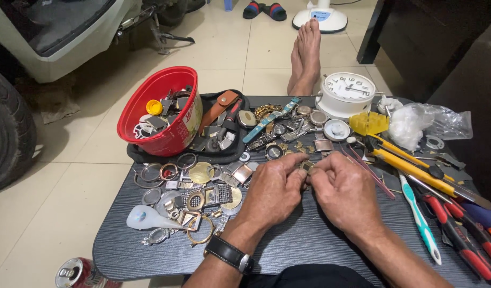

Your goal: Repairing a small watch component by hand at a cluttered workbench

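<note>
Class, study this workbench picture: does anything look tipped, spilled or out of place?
Yes. The red bowl of parts leans tilted on the black tray, and a drink can lies on the floor by the table's corner.

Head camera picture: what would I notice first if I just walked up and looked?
Probably the two hands at the middle of the dark table: the left hand and right hand pinch one small metal watch part between them. Next, the bright red bowl of bits at the back left, and the white clock at the back right. Yellow and red tools lie along the right side.
</note>
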